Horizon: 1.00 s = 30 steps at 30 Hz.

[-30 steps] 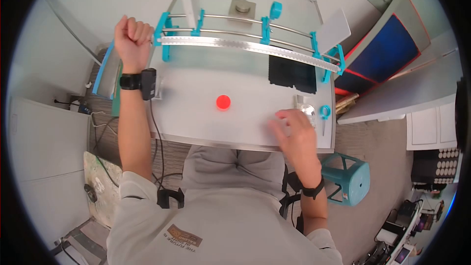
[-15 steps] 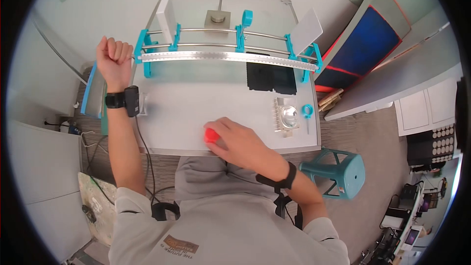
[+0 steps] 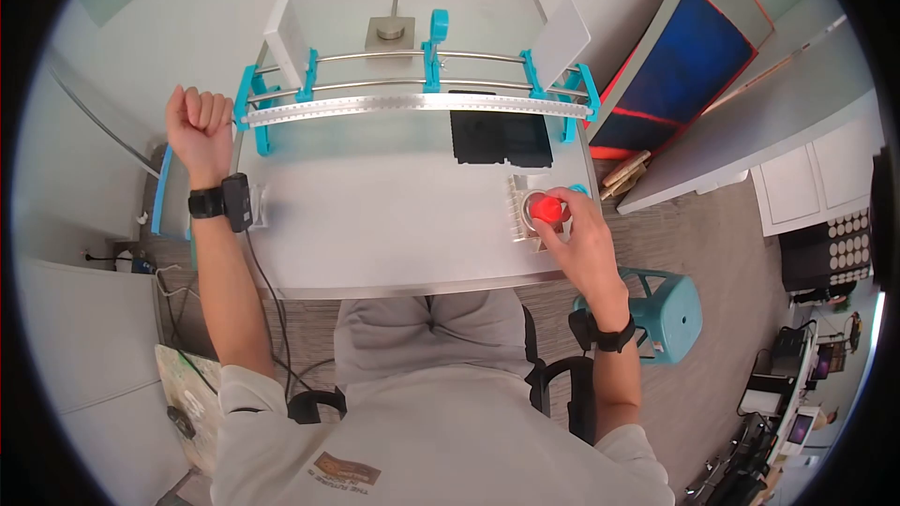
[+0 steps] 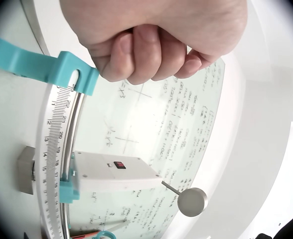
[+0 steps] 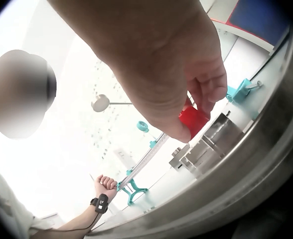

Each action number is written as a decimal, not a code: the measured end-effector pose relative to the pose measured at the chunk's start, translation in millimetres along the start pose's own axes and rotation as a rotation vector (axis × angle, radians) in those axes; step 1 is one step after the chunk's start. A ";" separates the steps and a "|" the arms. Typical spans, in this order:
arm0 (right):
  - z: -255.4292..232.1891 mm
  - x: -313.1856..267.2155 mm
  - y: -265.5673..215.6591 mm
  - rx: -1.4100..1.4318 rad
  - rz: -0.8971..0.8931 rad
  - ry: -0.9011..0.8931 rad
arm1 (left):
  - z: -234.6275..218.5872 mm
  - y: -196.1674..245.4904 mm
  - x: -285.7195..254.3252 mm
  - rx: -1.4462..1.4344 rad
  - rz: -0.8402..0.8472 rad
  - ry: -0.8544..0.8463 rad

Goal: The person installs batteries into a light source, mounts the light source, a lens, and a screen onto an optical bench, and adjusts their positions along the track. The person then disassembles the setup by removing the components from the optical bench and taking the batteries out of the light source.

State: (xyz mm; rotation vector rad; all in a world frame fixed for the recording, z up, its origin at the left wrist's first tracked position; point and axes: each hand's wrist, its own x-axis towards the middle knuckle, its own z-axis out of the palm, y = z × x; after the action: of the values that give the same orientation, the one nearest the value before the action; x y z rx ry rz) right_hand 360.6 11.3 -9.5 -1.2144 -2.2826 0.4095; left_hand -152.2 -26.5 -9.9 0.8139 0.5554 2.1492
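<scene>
Over on the right of the table, my right hand (image 3: 588, 236) pinches a small red round cap (image 3: 547, 209) between thumb and fingers. The cap is close above a silvery slotted rack (image 3: 517, 207) with a shiny round piece, partly covered by the hand. In the right wrist view, the red cap (image 5: 193, 121) overlaps the rack's metal edge (image 5: 201, 152). My left hand (image 3: 201, 136) is curled into a fist beside the left end of an optical bench (image 3: 375, 103). In the left wrist view, the fist (image 4: 151, 50) overlaps the bench's teal end bracket (image 4: 69, 74), with nothing seen in it.
On the bench stand a white box (image 3: 287, 42) with a red switch, a teal ring holder (image 3: 439, 26) and a white screen (image 3: 562, 42). A black cloth-like sheet (image 3: 502, 139) lies under its right half. A teal stool (image 3: 670, 314) stands right of the table.
My right hand reached to the red cap at the table's middle, took hold of it and carried it right, over the rack. My left hand stays in a fist by the bench's left end.
</scene>
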 end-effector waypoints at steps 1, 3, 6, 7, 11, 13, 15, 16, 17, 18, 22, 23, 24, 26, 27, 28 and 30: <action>1.5 -0.2 1.5 0.003 0.009 0.008 | 0.3 0.1 -0.5 0.002 -0.007 -0.010; 4.4 0.5 3.7 0.018 0.041 -0.035 | 2.6 0.0 -1.1 0.009 0.001 0.022; 1.4 1.3 -1.2 0.072 0.065 -0.032 | 5.3 0.2 -1.7 0.016 0.008 0.037; 0.9 1.3 -0.7 0.073 0.070 -0.030 | 5.4 0.3 -1.9 0.016 0.004 0.034; -0.7 3.7 0.6 0.075 0.070 -0.062 | 4.3 0.3 -1.3 0.006 -0.004 0.017; 0.7 4.4 1.6 0.070 0.070 -0.059 | 3.0 0.8 -1.4 0.003 -0.008 0.014; 2.0 4.0 4.2 0.055 0.028 -0.040 | 2.3 0.7 -0.7 -0.001 -0.004 0.024; 0.9 4.3 4.3 0.058 0.031 -0.037 | 2.2 0.6 -0.1 0.001 -0.006 0.020; -1.2 4.7 3.6 0.046 0.028 -0.043 | 1.9 0.8 0.1 0.007 -0.007 0.021; -1.6 4.5 3.2 0.035 0.025 -0.050 | 2.4 1.4 -0.1 0.012 -0.009 0.022; 1.5 3.3 5.4 0.065 0.023 -0.027 | 8.4 1.0 -1.4 0.029 -0.007 0.064; 0.4 3.8 4.9 0.072 0.035 -0.040 | 8.2 1.3 -1.4 0.028 -0.008 0.054; 0.3 3.8 4.8 0.080 0.046 -0.051 | 7.9 2.0 -1.4 0.029 -0.008 0.043; 1.7 3.1 7.1 0.091 0.048 -0.051 | 8.0 2.2 -1.4 0.038 -0.004 0.043; 2.0 2.9 8.7 0.097 0.046 -0.053 | 7.3 1.6 -1.9 0.042 0.004 0.047; 0.8 1.8 9.4 0.106 0.045 -0.045 | 5.9 0.3 -2.6 0.050 0.007 0.039; -3.8 0.6 9.1 0.123 0.142 -0.076 | 1.9 -0.8 -1.5 -0.019 0.011 0.047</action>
State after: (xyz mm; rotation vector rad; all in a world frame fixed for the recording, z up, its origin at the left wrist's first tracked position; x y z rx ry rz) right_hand 368.6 17.0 -10.6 -1.3219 -2.2056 0.6491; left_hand -149.7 -26.9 -9.6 0.7599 0.5549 2.1849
